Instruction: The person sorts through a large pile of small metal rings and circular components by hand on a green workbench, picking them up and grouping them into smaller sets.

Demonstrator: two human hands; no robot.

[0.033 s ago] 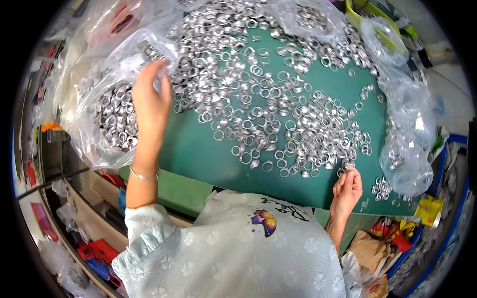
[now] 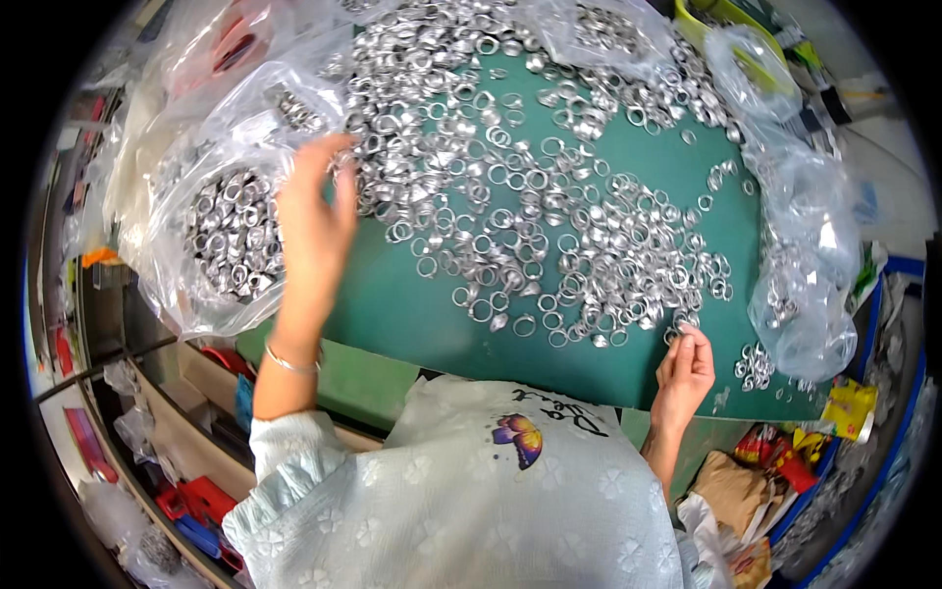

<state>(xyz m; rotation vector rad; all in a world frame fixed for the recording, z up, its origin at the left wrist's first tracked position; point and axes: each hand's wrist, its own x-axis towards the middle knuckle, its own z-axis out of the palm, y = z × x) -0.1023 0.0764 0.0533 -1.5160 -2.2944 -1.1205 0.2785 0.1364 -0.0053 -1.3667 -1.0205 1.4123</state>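
Observation:
Several silver metal rings lie spread over a green mat on the table. My left hand hovers at the pile's left edge with its fingers stretched out and apart, right beside a clear plastic bag full of rings. A thin bracelet sits on that wrist. At the mat's near right edge, my right hand is curled, its fingertips pinched on a single metal ring at the rim of the pile.
More clear plastic bags with rings lie along the right side and at the back. Shelves with red and blue items stand lower left. Coloured packets and a brown paper bag sit lower right.

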